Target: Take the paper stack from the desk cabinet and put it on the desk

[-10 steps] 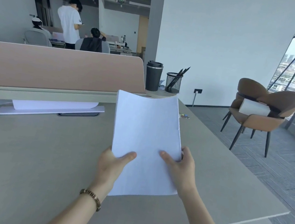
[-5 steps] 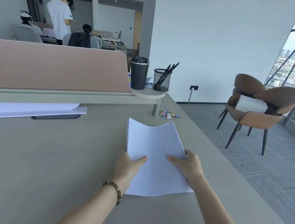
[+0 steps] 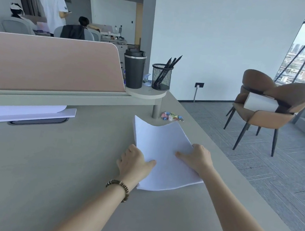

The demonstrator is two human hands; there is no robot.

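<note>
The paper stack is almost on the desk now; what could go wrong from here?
1. The paper stack lies near the desk right edge, so a push from the right hand may slide sheets off.
2. Its far edge curls upward; the top sheets may fan out when the left hand lets go.
3. Pushed forward, it could reach the coloured clips.
</note>
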